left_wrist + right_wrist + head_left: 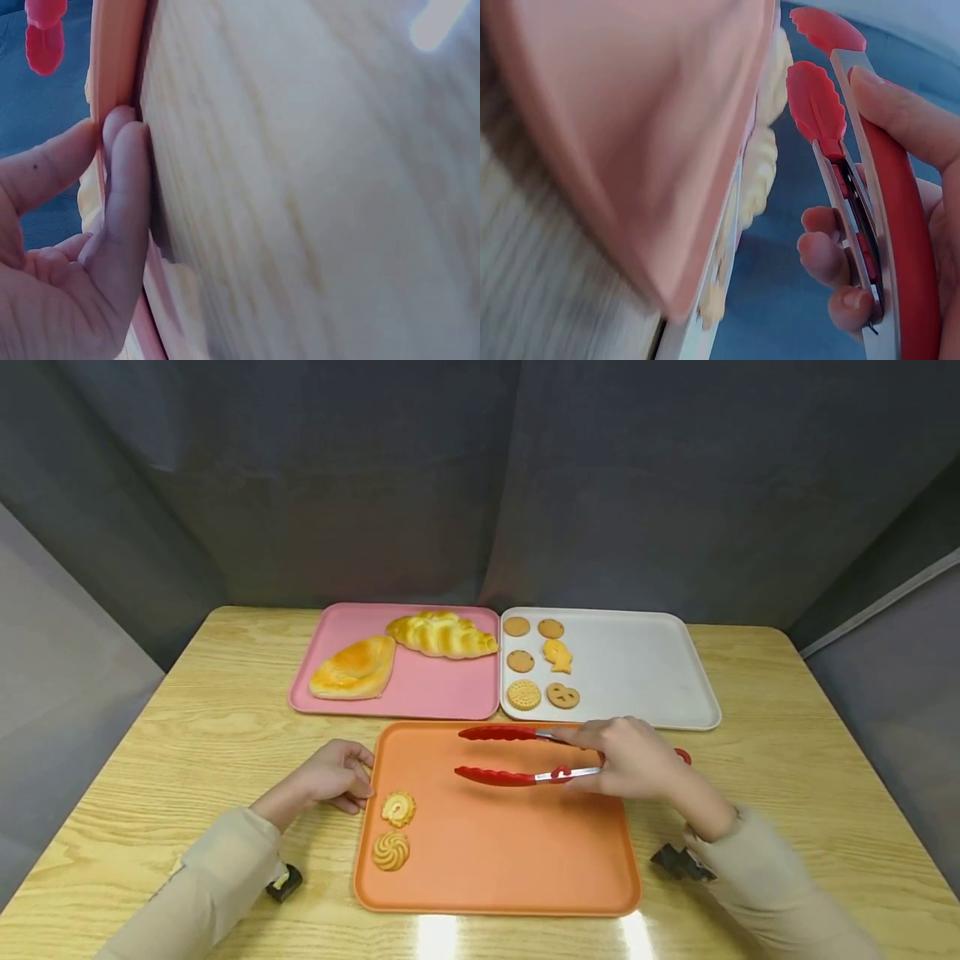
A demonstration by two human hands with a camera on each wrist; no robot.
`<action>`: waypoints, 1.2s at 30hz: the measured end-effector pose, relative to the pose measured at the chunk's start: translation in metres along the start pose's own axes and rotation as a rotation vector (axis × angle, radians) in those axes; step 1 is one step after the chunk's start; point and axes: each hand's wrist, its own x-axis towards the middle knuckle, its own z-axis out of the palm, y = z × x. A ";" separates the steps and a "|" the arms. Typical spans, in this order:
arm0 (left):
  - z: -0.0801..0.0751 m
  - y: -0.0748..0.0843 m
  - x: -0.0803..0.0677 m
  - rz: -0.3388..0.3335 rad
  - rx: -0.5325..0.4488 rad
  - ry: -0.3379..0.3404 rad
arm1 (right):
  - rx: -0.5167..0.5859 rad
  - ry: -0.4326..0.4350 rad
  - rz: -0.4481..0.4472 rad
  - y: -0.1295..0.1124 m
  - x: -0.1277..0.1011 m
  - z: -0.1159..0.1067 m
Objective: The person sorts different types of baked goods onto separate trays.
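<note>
My right hand [637, 758] grips red-tipped metal tongs [498, 777] above the orange tray [510, 868]. The tongs' two red heads stand apart with nothing between them, pointing left. In the right wrist view, my thumb lies along one red-and-metal arm and curled fingers wrap the other. At the tray's left edge, my left hand [337, 774] pinches the rim; in the left wrist view the thumb is on one side of it and fingers on the other. Near that edge of the tray lie a ring-shaped cookie [398, 809] and a swirled cookie [391, 851].
Behind the orange tray, a pink tray [450, 693] bears a bread loaf [356, 668] and a braided bread [442, 635]. Beside it, a white tray [637, 668] has several biscuits on its left side, including a fish-shaped one [557, 655]. Dark curtains [375, 485] hang behind the table.
</note>
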 end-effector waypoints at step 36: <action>-0.003 -0.007 -0.007 0.101 -0.012 -0.084 | -0.061 -0.186 -0.182 -0.047 0.048 0.035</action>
